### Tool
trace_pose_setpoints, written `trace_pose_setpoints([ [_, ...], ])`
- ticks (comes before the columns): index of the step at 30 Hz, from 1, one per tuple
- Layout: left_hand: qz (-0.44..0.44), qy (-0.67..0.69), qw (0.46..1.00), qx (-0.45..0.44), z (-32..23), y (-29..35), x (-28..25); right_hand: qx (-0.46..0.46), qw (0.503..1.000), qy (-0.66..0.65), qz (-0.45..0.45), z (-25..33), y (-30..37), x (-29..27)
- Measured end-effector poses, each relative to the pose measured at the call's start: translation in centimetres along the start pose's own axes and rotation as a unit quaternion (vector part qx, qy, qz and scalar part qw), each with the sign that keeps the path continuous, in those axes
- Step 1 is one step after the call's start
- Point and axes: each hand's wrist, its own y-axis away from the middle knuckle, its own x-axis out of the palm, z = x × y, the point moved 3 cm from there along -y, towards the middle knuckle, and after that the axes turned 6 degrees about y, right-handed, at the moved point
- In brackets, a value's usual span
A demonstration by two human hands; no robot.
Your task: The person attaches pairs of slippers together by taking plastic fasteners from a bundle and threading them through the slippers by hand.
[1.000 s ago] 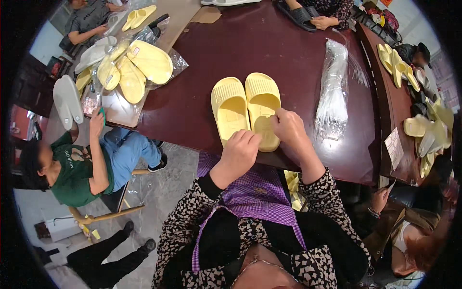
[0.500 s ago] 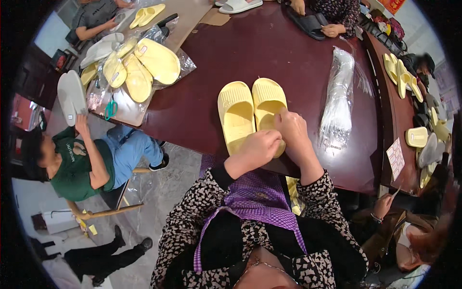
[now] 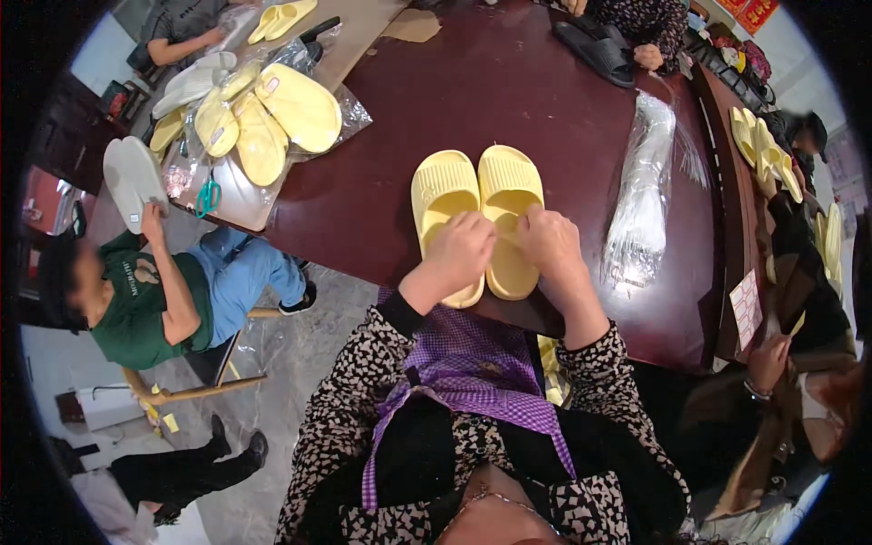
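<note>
Noting both hands curled knuckles-up: left hand (image 3: 460, 252) and right hand (image 3: 548, 243) pinch the yellow slippers (image 3: 476, 209) together, I see.

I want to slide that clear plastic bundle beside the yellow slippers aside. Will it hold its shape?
Probably not. The clear plastic bundle lies long and crinkled on the table, so it likely sags when lifted by one end. Its glossy film looks slippery, and thin strands fan loose at its far end, so some may slide out.
</note>
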Motion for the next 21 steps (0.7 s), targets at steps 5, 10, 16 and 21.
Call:
trace_pose_setpoints([
  [5, -0.032, 0.006, 0.999, 0.036, 1.5, -0.7, -0.6, 0.033, 0.999, -0.019, 0.023, 0.7, -0.2, -0.9],
  [10, -0.029, 0.013, 0.999, 0.000, 2.2, -0.4, -0.3, 0.011, 0.999, -0.038, -0.032, 0.6, 0.2, -0.4],
  [16, -0.041, 0.018, 0.999, -0.030, 2.9, -0.6, -0.3, 0.020, 0.980, -0.187, -0.060, -2.2, -0.5, -1.7],
  [21, -0.022, 0.035, 0.998, -0.051, 3.2, -1.3, -0.3, 0.042, 0.979, -0.177, -0.089, -6.1, -5.7, -0.9],
])
